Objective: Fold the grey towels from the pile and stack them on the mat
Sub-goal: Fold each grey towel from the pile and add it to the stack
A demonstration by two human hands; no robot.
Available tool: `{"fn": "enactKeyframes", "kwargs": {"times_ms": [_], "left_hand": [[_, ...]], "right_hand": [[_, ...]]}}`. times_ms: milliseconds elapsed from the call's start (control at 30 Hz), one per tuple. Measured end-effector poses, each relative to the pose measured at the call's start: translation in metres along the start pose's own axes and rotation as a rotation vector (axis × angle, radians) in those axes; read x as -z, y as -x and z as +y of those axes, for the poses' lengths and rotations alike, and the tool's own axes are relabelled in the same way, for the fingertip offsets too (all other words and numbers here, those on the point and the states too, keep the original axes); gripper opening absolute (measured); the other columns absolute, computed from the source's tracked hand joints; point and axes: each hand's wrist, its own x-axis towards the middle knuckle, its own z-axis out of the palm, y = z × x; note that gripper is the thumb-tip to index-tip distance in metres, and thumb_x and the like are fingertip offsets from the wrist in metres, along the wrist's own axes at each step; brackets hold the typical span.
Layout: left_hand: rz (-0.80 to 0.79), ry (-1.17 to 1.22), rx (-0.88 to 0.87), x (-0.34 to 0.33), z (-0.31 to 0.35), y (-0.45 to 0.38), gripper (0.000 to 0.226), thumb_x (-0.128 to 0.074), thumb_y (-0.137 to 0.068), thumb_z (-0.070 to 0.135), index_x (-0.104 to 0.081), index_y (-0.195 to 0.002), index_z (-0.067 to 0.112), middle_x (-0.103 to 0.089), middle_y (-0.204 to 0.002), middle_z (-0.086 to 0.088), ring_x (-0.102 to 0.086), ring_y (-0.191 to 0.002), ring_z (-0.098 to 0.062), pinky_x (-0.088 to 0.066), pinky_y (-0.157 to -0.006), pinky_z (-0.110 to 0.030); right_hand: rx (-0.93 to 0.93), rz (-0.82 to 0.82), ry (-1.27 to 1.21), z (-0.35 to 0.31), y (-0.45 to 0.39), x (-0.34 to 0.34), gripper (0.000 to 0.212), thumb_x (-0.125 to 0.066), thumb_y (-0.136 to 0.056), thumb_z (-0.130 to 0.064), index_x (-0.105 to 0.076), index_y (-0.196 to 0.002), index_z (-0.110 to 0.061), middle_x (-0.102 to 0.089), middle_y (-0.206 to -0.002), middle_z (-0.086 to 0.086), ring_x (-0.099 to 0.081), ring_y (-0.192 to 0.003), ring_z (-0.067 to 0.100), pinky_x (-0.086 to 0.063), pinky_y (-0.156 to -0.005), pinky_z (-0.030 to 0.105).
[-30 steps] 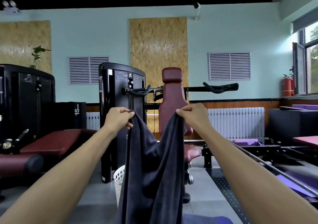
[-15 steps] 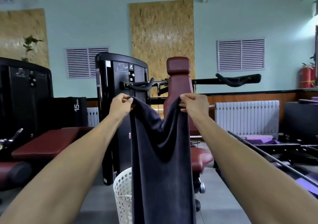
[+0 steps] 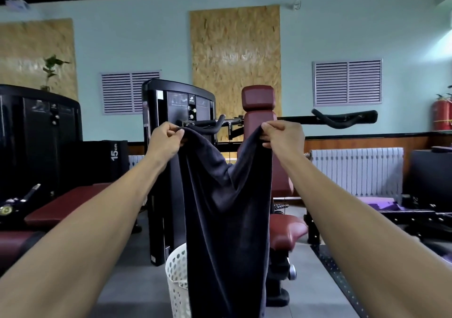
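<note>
Left hand (image 3: 166, 140) and right hand (image 3: 285, 135) each pinched a top corner of a grey towel (image 3: 226, 220), which hung slack before a white basket (image 3: 176, 281); soft and limp, it looked best held by its corners.

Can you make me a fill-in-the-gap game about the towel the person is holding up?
1. The left hand and right hand pinch the top corners of a dark grey ____.
2. Behind the towel, low on the floor, stands a white ____.
3. The padded seat behind the towel is dark ____.

Missing words: towel; basket; red
</note>
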Motion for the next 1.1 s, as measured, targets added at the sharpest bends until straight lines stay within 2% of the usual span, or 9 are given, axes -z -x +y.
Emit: {"fn": "enactKeyframes", "kwargs": {"times_ms": [100,233,400,500,567,767,900,1000,1100], "left_hand": [[-0.015,0.001,0.028,0.015,0.003,0.030,0.019,-0.058,-0.097,0.008,-0.058,-0.080,0.016,-0.061,-0.079,-0.007,-0.066,-0.081,-0.026,-0.059,-0.081,-0.034],[-0.088,-0.128,0.059,0.031,-0.002,0.087,0.016,-0.061,-0.096,0.013,-0.061,-0.080,0.017,-0.061,-0.073,-0.003,-0.060,-0.059,-0.014,-0.053,-0.056,-0.025],[-0.111,-0.208,0.031,0.050,-0.004,0.163,0.013,-0.068,-0.092,0.020,-0.067,-0.078,0.020,-0.064,-0.071,0.007,-0.056,-0.063,-0.008,-0.046,-0.062,-0.020],[-0.147,-0.150,0.074,0.060,-0.002,0.199,0.015,-0.068,-0.090,0.024,-0.069,-0.075,0.023,-0.068,-0.072,0.004,-0.063,-0.069,-0.014,-0.057,-0.073,-0.039],[-0.169,-0.111,0.085,0.063,0.001,0.222,0.014,-0.068,-0.090,0.023,-0.070,-0.076,0.023,-0.068,-0.073,0.003,-0.064,-0.071,-0.015,-0.057,-0.073,-0.042],[-0.206,-0.063,0.132,0.062,-0.010,0.298,0.013,-0.066,-0.093,0.018,-0.069,-0.080,0.019,-0.064,-0.070,0.008,-0.055,-0.058,0.001,-0.043,-0.054,-0.013],[-0.265,-0.082,0.277,0.064,-0.059,0.347,0.013,-0.067,-0.093,0.020,-0.070,-0.079,0.020,-0.065,-0.072,0.007,-0.056,-0.063,-0.003,-0.043,-0.057,-0.014],[-0.295,-0.172,0.378,0.062,-0.103,0.381,0.011,-0.068,-0.092,0.019,-0.071,-0.082,0.016,-0.063,-0.070,0.007,-0.052,-0.060,0.000,-0.038,-0.051,-0.010],[-0.385,-0.271,0.466,0.056,-0.151,0.413,0.017,-0.068,-0.091,0.020,-0.072,-0.080,0.007,-0.065,-0.070,0.002,-0.053,-0.061,-0.002,-0.042,-0.057,-0.019]], "right_hand": [[-0.001,0.001,0.077,-0.004,0.027,0.016,0.012,-0.067,-0.093,-0.016,-0.075,-0.100,-0.011,-0.074,-0.084,0.001,-0.073,-0.072,0.009,-0.061,-0.067,0.024],[-0.027,-0.057,0.227,-0.001,0.076,0.043,0.018,-0.068,-0.092,-0.021,-0.073,-0.075,-0.023,-0.072,-0.072,-0.002,-0.071,-0.063,0.012,-0.061,-0.071,0.030],[0.007,-0.126,0.408,0.007,0.142,0.079,0.014,-0.070,-0.090,-0.027,-0.079,-0.086,-0.017,-0.073,-0.081,-0.005,-0.068,-0.079,0.013,-0.059,-0.079,0.034],[0.047,-0.150,0.453,0.005,0.174,0.094,0.018,-0.067,-0.092,-0.030,-0.078,-0.092,-0.016,-0.070,-0.084,-0.007,-0.065,-0.083,0.009,-0.057,-0.082,0.032],[0.028,-0.161,0.454,0.005,0.192,0.101,0.020,-0.063,-0.095,-0.031,-0.074,-0.095,-0.015,-0.064,-0.082,-0.011,-0.060,-0.080,0.005,-0.054,-0.081,0.029],[0.003,-0.257,0.499,0.021,0.253,0.115,0.022,-0.061,-0.096,-0.034,-0.068,-0.086,-0.016,-0.061,-0.077,-0.010,-0.054,-0.071,0.001,-0.041,-0.067,0.023],[-0.068,-0.426,0.598,0.059,0.295,0.119,0.024,-0.064,-0.094,-0.031,-0.070,-0.083,-0.011,-0.062,-0.073,-0.008,-0.054,-0.068,0.005,-0.037,-0.060,0.018],[-0.186,-0.552,0.684,0.101,0.325,0.124,0.032,-0.064,-0.094,-0.031,-0.067,-0.081,-0.001,-0.066,-0.075,0.006,-0.054,-0.066,0.014,-0.037,-0.055,0.015],[-0.355,-0.711,0.709,0.151,0.355,0.126,0.040,-0.063,-0.094,-0.029,-0.057,-0.069,0.002,-0.058,-0.068,0.013,-0.052,-0.064,0.022,-0.037,-0.060,0.030]]}}
